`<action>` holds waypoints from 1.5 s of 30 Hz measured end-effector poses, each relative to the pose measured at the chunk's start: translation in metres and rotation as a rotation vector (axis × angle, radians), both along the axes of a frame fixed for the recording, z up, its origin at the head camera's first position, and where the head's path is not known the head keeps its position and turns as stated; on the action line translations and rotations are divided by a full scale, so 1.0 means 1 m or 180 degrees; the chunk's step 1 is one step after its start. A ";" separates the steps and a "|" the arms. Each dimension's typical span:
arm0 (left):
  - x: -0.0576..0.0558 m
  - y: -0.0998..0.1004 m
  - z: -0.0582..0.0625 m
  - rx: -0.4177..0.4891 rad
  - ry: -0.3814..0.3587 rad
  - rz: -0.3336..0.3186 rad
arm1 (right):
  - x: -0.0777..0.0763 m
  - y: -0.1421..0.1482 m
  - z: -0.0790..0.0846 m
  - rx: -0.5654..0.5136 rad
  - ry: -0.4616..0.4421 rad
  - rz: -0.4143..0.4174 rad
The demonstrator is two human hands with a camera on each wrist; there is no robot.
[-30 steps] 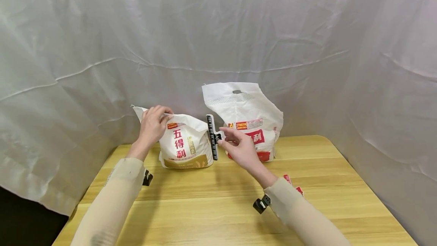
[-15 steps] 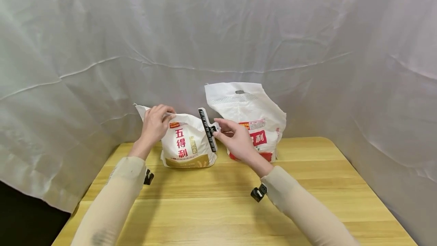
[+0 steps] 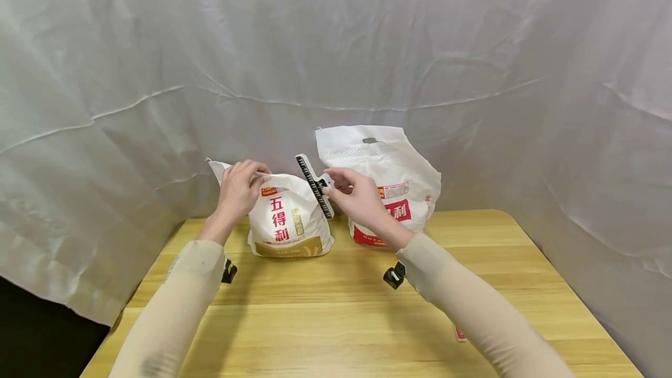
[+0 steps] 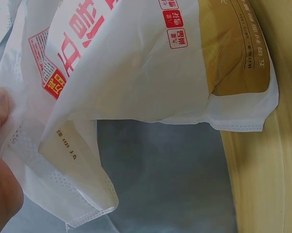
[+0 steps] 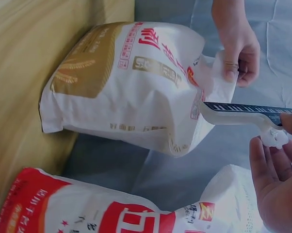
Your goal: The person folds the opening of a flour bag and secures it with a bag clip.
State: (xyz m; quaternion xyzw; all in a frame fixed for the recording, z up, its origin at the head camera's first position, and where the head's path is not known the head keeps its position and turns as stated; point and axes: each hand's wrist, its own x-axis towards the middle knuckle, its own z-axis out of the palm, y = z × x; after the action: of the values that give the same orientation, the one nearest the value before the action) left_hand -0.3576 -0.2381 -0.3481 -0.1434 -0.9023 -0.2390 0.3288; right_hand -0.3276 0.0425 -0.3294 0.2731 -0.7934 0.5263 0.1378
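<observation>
A white flour bag (image 3: 286, 214) with red lettering and a gold lower band stands on the table at left of centre. At its top, my left hand (image 3: 241, 185) pinches the folded-over edge, and the bag's loose corner pokes out past the knuckles. In the left wrist view, the bag's side (image 4: 136, 87) and the thumb fill the near area. A long black-and-white bag clip (image 3: 314, 185) is pinched at its middle by my right hand (image 3: 362, 197). The clip slants, overlapping the bag's upper right side; in the right wrist view its end reaches the bag's top.
A second white flour bag (image 3: 378, 156), with red panels and a handle hole, stands behind my right hand. Part of a small red item (image 3: 460, 334) shows beside the right sleeve on the wooden table (image 3: 315, 325). Grey cloth (image 3: 336, 45) hangs behind and along the sides.
My right hand has moved left and up with the bag clip, which has tipped from nearly upright to a slant over the bag's edge. The left hand keeps its hold on the bag top.
</observation>
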 end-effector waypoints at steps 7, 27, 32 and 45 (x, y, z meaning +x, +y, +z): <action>0.000 0.001 0.000 0.0003 0.0002 -0.0006 | -0.008 -0.002 0.008 0.0151 0.0151 -0.0005; 0.000 0.000 0.004 -0.0027 -0.0058 -0.0012 | -0.032 -0.019 0.024 0.1002 0.0559 -0.0028; 0.000 0.000 0.006 -0.0036 -0.0061 -0.0032 | -0.036 -0.024 0.025 0.1127 0.0632 -0.0019; 0.001 -0.001 0.006 -0.0058 -0.0049 -0.0026 | -0.047 -0.034 0.031 0.1190 0.0511 0.0079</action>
State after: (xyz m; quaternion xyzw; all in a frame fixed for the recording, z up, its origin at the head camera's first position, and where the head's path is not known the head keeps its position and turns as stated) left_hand -0.3564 -0.2391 -0.3421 -0.1482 -0.9064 -0.2332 0.3195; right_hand -0.3746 0.0083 -0.2987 0.3448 -0.8603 0.3481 0.1411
